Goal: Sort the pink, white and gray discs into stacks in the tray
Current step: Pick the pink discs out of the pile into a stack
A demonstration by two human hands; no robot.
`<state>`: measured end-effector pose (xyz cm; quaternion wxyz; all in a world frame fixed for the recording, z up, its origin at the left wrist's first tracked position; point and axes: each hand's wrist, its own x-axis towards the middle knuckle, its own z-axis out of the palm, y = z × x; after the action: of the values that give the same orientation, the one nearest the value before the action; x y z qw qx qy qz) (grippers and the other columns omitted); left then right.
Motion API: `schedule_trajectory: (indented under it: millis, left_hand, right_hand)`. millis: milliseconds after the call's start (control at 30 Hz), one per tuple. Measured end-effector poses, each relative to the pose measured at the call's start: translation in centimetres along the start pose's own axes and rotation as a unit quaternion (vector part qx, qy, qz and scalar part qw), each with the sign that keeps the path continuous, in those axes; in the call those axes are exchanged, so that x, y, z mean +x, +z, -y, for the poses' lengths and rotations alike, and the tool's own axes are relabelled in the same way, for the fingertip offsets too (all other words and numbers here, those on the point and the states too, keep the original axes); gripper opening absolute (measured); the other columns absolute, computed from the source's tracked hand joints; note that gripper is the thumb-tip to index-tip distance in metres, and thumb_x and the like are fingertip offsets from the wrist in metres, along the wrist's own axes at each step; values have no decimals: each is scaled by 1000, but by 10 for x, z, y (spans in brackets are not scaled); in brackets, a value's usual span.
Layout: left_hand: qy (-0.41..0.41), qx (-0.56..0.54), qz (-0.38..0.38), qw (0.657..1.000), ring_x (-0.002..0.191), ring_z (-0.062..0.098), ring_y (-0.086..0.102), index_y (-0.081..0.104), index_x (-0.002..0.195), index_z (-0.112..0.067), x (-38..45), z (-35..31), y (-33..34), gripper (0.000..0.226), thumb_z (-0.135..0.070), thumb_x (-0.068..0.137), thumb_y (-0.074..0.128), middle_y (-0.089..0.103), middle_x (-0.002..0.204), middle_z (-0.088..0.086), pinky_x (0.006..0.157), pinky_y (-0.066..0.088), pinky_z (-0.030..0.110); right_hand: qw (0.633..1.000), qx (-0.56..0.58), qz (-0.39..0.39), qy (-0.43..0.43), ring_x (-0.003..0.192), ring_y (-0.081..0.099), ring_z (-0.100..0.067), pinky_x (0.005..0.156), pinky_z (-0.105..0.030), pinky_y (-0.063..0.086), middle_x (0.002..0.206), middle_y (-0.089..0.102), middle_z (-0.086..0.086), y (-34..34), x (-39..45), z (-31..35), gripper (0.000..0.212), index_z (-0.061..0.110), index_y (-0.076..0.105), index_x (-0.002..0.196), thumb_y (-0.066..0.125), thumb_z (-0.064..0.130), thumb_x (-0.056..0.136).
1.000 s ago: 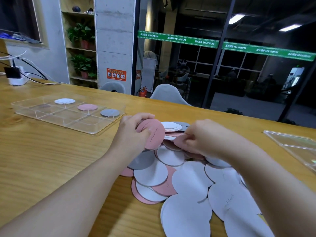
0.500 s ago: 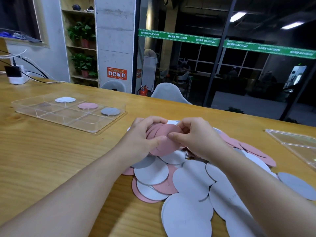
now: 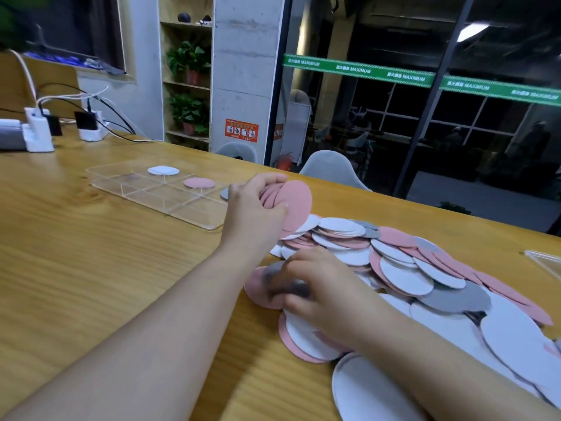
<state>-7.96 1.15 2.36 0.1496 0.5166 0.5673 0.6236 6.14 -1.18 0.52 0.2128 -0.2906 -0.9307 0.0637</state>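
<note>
A loose pile of pink, white and gray discs [image 3: 403, 268] spreads over the wooden table to the right. My left hand [image 3: 253, 212] grips a fanned bunch of pink discs [image 3: 296, 205] raised above the pile's far left end. Lower down, my right hand [image 3: 315, 287] pinches a gray disc [image 3: 274, 279] at the pile's near left edge, over a pink disc [image 3: 255, 288]. The clear tray [image 3: 142, 194] lies to the left of my left hand. It holds a white disc [image 3: 163, 170], a pink disc [image 3: 198, 182] and a gray disc [image 3: 224, 194], each in its own compartment.
A second clear tray [image 3: 546, 259] pokes in at the right edge. White chargers with cables [image 3: 39, 132] stand at the table's far left. A gray chair [image 3: 331, 170] sits behind the table's far edge.
My left hand has lifted its pink discs up and to the left, toward the tray. My right hand left them and dropped to the near left of the pile, taking hold of a gray disc.
</note>
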Motion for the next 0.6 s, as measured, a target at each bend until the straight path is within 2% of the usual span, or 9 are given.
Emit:
schedule_trajectory:
  millis: [100, 200, 267, 333, 400, 433, 500, 533, 600]
  left_hand:
    - [-8, 3, -4, 1000, 88, 12, 54, 57, 100, -42, 1, 1, -2, 41, -6, 79, 60, 44, 115, 1, 70, 40, 13]
    - [-17, -32, -19, 999, 89, 8, 56, 57, 94, -45, 5, 5, -6, 42, -7, 76, 60, 52, 118, 3, 77, 54, 30]
    - [-34, -51, -26, 998, 92, 9, 55, 57, 90, -47, 6, 7, -8, 43, -7, 75, 60, 53, 118, 4, 78, 56, 41]
    - [-48, -68, -26, 996, 95, 13, 55, 57, 87, -48, 5, 7, -9, 43, -7, 76, 61, 52, 119, 4, 79, 56, 45]
    - [-55, -80, -26, 995, 97, 15, 56, 57, 85, -48, 4, 6, -10, 42, -7, 77, 62, 51, 119, 4, 78, 56, 46]
    - [-57, -81, -25, 995, 99, 16, 55, 57, 85, -48, 4, 5, -10, 42, -8, 77, 62, 51, 119, 4, 79, 56, 46]
    - [-55, -85, -20, 995, 103, 18, 54, 58, 84, -48, 4, 4, -11, 41, -8, 77, 63, 51, 119, 4, 79, 56, 46]
    - [-51, -89, -17, 995, 103, 18, 54, 58, 84, -48, 4, 3, -11, 41, -8, 76, 62, 52, 118, 3, 80, 56, 45]
    - [-40, -99, -12, 994, 102, 16, 55, 59, 82, -45, 3, 1, -11, 40, -6, 76, 62, 57, 114, 0, 77, 57, 34]
  right_hand:
    - [999, -23, 39, 15, 86, 42, -8, 80, -26, 40, 82, 46, 16, 4, 2, 4, 42, 23, 68, 96, 59, 53, 68]
    - [997, -65, 34, -13, 88, 54, -15, 76, -33, 44, 85, 59, 9, 1, 7, 12, 20, 26, 70, 94, 66, 39, 80]
    - [990, -130, 32, -34, 87, 57, -20, 74, -37, 46, 89, 64, 3, 1, 9, 13, 16, 25, 69, 91, 57, 34, 86]
    - [982, -177, 41, -48, 71, 57, -23, 59, -37, 47, 73, 60, 1, 4, 10, 12, 21, 22, 65, 78, 45, 27, 83]
    - [984, -173, 13, -41, 48, 42, -22, 40, -29, 36, 52, 41, 5, 6, 9, 11, 22, 19, 54, 62, 36, 22, 75]
    - [984, -174, -13, -40, 44, 35, -20, 37, -25, 29, 50, 34, 6, 7, 9, 11, 22, 19, 49, 57, 35, 23, 74]
    - [978, -200, -51, -23, 43, 36, -19, 38, -23, 26, 49, 41, 5, 10, 8, 12, 25, 19, 45, 58, 35, 25, 80]
    - [981, -190, -42, -8, 49, 46, -19, 43, -27, 34, 56, 51, 3, 9, 9, 14, 29, 17, 49, 64, 35, 28, 86]
    - [992, -119, -37, 34, 73, 55, -17, 64, -35, 44, 79, 60, 0, -3, 7, 10, 36, 14, 57, 83, 32, 39, 92]
